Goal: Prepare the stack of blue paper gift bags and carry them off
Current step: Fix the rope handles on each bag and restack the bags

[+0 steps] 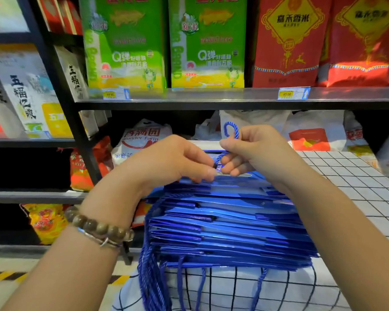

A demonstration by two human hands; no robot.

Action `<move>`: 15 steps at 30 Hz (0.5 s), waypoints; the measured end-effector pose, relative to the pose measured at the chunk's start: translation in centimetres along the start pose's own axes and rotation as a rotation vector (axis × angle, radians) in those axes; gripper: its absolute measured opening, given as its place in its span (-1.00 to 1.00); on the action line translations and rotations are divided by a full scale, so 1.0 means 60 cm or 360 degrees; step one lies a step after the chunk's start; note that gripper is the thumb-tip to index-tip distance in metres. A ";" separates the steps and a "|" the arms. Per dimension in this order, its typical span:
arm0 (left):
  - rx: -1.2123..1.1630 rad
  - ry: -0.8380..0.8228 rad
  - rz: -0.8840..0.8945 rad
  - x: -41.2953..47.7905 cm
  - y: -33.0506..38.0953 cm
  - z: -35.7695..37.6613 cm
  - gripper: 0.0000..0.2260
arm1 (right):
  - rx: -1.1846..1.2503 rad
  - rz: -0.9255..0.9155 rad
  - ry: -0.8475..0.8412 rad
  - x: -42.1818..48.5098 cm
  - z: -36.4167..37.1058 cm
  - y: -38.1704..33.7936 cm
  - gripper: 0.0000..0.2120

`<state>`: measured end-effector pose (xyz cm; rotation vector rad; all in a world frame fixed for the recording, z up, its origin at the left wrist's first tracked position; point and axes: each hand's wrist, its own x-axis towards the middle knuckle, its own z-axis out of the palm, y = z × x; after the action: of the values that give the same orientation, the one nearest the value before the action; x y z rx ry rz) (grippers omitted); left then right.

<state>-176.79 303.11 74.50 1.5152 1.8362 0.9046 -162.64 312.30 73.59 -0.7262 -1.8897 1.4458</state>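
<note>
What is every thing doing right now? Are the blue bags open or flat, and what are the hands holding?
Stack of blue gift bags: folded flat, piled on the checked table.
Blue cord: looped upward, pinched by both hands.
Left hand: pinches the cord's lower end.
Right hand: pinches the cord below its loop.
Hanging cords: dangling over the table's edge.
Green rice bags: standing upright.

Right of the stack of blue bags [229, 221] the checked cloth [350, 176] lies bare — open room. Behind it, white sacks [256, 122] crowd under the shelf board [211, 103]; left, hanging rope handles [151, 277] and a black upright [76, 142] block.
</note>
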 end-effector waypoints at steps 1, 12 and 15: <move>-0.0018 0.0042 -0.0005 0.001 -0.002 -0.001 -0.98 | 0.0012 0.0008 -0.0001 0.003 0.004 0.000 -0.87; -0.0163 0.0320 0.0002 0.010 -0.025 -0.001 -0.91 | -0.0955 -0.0525 -0.0050 0.009 0.019 0.008 -0.83; -0.0231 0.0321 -0.0005 0.009 -0.029 -0.002 -0.85 | -0.1004 -0.0527 -0.0099 0.013 0.026 0.014 -0.86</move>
<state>-178.00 303.44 73.17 1.3738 1.8659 1.1996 -164.29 312.10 72.63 -0.6016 -2.4056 0.6687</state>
